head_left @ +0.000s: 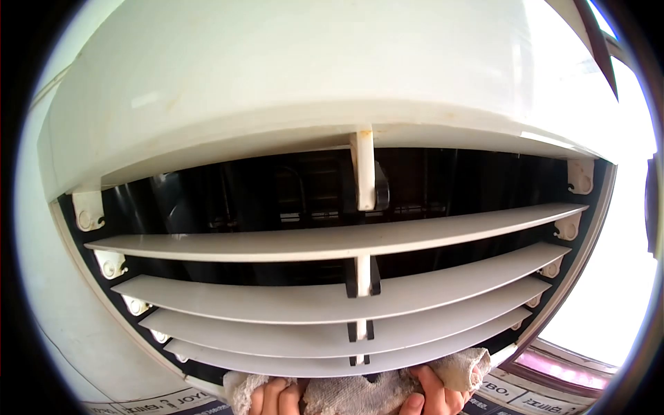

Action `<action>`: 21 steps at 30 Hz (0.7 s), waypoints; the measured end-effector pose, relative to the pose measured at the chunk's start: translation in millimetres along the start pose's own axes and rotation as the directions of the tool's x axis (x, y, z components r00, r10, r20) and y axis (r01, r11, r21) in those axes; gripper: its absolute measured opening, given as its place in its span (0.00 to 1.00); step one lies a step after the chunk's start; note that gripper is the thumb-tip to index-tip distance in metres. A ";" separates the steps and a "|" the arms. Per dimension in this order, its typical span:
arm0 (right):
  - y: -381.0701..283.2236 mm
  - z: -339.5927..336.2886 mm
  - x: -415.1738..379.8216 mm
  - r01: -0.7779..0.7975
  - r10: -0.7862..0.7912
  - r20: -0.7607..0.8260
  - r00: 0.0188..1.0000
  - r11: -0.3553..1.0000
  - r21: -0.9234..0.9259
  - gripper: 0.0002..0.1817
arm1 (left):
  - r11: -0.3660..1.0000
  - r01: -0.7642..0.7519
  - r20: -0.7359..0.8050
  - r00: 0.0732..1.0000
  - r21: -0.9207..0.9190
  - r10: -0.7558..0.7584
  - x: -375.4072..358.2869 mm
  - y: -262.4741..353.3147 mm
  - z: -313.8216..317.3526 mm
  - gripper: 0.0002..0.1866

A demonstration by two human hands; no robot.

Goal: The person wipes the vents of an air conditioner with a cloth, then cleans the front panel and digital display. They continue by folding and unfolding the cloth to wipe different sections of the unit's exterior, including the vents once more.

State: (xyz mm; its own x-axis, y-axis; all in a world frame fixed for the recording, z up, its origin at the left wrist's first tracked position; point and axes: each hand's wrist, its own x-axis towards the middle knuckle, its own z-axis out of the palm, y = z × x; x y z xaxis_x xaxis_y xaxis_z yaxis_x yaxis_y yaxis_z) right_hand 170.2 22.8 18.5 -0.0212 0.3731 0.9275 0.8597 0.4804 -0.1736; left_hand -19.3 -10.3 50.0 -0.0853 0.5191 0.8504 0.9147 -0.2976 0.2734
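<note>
A damp-looking greyish cloth (360,394) is bunched along the bottom of the view, just below the lowest louver slat. My left hand (277,398) has its fingers curled over the cloth's left part. On the other side, my right hand (434,393) grips it between thumb and fingers, and one folded end drapes over those fingers. Above both hands, white curved slats (332,309) span the dark air outlet of what looks like a standing air conditioner (318,69). White upright supports (363,173) hold the slats at mid-width.
White clips (88,209) line the outlet's left side, with matching clips (581,176) on the right. The topmost clips carry no slat. A pale wall (69,325) runs along the left. Bright light comes through a window (609,277) at right. Printed boxes or sheets (515,394) lie below.
</note>
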 end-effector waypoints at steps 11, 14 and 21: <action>0.7 -1.4 3.1 -0.022 0.019 0.041 0.999 0.998 0.064 0.21 | 1.000 0.009 0.031 0.999 0.013 -0.010 -1.2 1.4 0.3 0.32; 1.4 -1.8 4.0 -0.007 0.005 0.038 0.999 0.999 0.051 0.22 | 1.000 0.001 0.033 0.999 0.028 -0.002 -2.0 -0.1 0.6 0.33; 4.4 1.9 6.9 0.002 -0.005 0.031 1.000 0.997 0.081 0.23 | 0.998 -0.011 0.064 0.998 0.059 0.007 -4.4 -5.0 1.4 0.33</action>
State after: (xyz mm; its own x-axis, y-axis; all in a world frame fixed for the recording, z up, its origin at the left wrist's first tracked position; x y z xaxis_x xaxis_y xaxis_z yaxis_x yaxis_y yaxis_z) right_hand 172.9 28.9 23.6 -0.0410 0.3951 0.9177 0.8152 0.5443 -0.1979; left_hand -23.0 -9.9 44.3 -0.0535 0.5674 0.8217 0.9374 -0.2550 0.2371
